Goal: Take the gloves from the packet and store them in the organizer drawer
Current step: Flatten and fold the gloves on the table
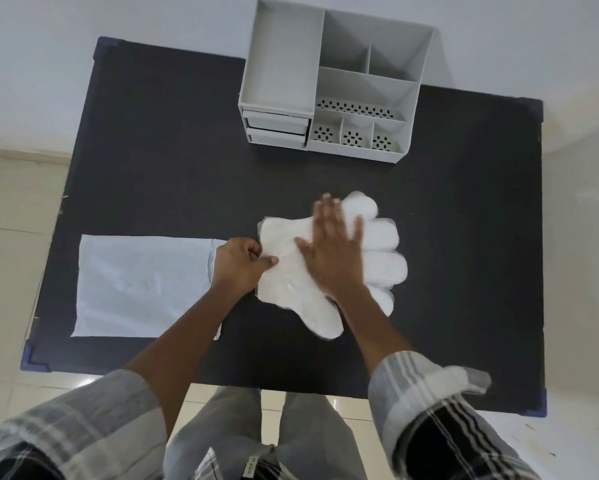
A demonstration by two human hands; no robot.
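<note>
Thin white plastic packet [142, 285] lies flat, emptied, on left of black table [159, 161]. Our left hand [237, 266] fingers clamped on cuff edge of gloves [377, 258]; right hand [332, 251] fingers spread flat on stack mid-table. We judge gloves light, floppy, slippery: pinch whole stack by cuff. Organizer drawer [276, 136] closed, far side.

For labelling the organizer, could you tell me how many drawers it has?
2: both stacked at the organizer's front left, the upper drawer above the lower drawer. Both look closed; none seem hidden.
</note>
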